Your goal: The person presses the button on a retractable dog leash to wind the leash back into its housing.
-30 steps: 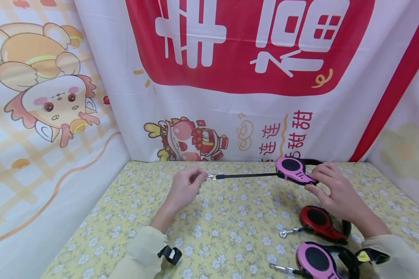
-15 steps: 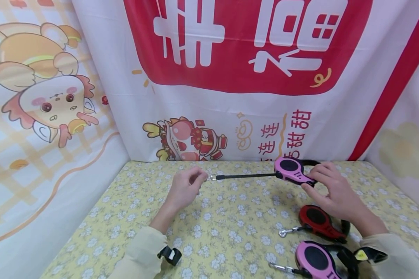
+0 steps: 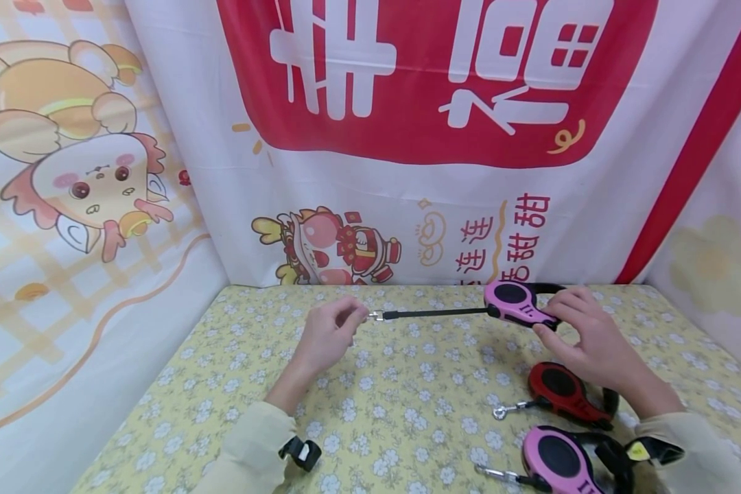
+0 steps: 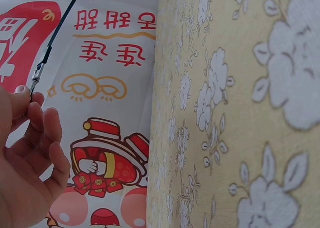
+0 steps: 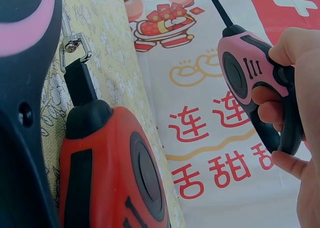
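Observation:
My right hand (image 3: 589, 336) grips the handle of a pink and black retractable dog leash (image 3: 511, 300), held up near the back of the table. In the right wrist view its fingers (image 5: 270, 110) curl through the handle loop. A black strap (image 3: 438, 313) runs taut from the leash body leftward to a metal clip (image 3: 377, 315). My left hand (image 3: 330, 333) pinches the end of that clip between thumb and fingertips, as the left wrist view also shows (image 4: 35, 80).
Below my right forearm lies a red retractable leash (image 3: 568, 394) with its metal clip pointing left. Nearer the front is a second pink leash (image 3: 558, 460), partly cut off by the frame. A flowered cloth (image 3: 377, 412) covers the table; a printed curtain (image 3: 370, 185) hangs behind.
Both hands hold nearly the same pose, the strap stretched between them. The slight leftward shift of the scene looks like head movement.

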Demonstrator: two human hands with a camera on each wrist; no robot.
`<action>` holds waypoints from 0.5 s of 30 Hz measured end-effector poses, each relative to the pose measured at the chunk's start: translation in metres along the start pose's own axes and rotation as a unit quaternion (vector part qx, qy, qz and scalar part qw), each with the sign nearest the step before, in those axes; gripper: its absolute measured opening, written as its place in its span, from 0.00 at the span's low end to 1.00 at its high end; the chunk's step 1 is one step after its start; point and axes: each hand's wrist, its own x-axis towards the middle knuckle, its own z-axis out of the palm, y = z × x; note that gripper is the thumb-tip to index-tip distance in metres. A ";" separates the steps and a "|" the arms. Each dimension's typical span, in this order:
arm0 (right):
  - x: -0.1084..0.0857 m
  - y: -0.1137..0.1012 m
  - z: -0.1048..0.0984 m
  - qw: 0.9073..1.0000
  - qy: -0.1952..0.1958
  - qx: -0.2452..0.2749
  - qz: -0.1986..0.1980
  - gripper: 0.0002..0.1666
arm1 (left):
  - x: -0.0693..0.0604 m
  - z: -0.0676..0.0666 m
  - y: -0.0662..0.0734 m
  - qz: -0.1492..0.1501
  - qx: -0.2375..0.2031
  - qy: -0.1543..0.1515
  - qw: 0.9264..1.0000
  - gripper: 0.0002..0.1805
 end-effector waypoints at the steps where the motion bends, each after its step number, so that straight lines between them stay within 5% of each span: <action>1: 0.000 0.000 0.000 1.000 0.001 0.000 -0.001 0.16 | 0.000 0.000 0.000 -0.001 0.000 -0.001 1.000 0.10; 15: 0.000 -0.001 0.001 1.000 -0.008 -0.004 0.000 0.13 | -0.002 0.001 0.002 -0.009 0.002 -0.008 1.000 0.10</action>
